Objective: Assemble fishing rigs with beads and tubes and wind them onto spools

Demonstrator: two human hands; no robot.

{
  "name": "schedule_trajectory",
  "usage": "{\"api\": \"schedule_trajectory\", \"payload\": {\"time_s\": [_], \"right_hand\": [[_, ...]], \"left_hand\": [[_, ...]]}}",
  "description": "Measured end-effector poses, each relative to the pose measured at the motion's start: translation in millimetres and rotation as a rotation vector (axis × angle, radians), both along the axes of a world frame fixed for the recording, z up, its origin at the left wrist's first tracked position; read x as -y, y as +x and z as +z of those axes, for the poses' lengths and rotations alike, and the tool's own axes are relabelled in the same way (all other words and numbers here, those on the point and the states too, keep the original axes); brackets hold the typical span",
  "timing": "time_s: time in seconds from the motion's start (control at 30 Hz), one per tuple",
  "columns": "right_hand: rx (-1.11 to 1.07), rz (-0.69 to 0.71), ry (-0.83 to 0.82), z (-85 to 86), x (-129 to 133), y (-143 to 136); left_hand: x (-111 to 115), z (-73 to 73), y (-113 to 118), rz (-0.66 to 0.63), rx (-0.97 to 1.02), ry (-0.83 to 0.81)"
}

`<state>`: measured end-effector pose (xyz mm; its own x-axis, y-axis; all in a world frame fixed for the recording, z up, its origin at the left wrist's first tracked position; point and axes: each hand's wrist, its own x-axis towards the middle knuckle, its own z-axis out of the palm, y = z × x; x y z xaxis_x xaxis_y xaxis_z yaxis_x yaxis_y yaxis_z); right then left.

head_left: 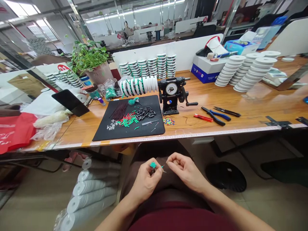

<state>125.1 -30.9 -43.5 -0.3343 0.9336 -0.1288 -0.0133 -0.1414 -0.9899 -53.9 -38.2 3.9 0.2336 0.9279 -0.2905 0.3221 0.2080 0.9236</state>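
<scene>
Over my lap, my left hand (148,178) is closed round a small bundle of green-tipped thin pieces (153,165). A thin strand with a green bit pokes out of its fingertips towards the right. My right hand (184,168) is closed in a pinch just beside it, with a small gap between the two hands. Whatever its fingertips hold is too small to make out. On the table ahead lies a black mat (130,131). It bears a similar green-tipped bundle (133,101), dark strands (119,111), red and green tubes (130,119) and black cylindrical pieces (145,113).
A hand-cranked machine with a dial (171,88) stands behind the mat, white spools (139,86) on its shaft. Pliers (214,116), tweezers (227,111) and a red tool (203,118) lie to its right. Stacked white spools (252,73) stand farther right. White rolls (81,192) lie on the floor, left.
</scene>
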Motion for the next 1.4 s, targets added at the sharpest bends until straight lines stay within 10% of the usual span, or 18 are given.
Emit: {"api": "schedule_trajectory", "payload": {"time_s": [0.47,0.93,1.23,1.4], "right_hand": [[0.247,-0.133,0.316,-6.6,4.8,1.8],[0.14,-0.075,0.266,-2.3,7.7,0.7],[-0.413,-0.008,-0.229,5.2,8.2,-9.0],[0.046,-0.026,0.101,8.0,10.3,-8.3]], "left_hand": [[-0.3,-8.6,2.9,0.07,0.735,-0.573],[-0.5,-15.6,2.5,0.068,0.714,-0.568],[1.2,-18.3,8.2,0.026,0.384,-0.363],[-3.8,-16.5,-3.5,-0.001,0.074,-0.08]]}}
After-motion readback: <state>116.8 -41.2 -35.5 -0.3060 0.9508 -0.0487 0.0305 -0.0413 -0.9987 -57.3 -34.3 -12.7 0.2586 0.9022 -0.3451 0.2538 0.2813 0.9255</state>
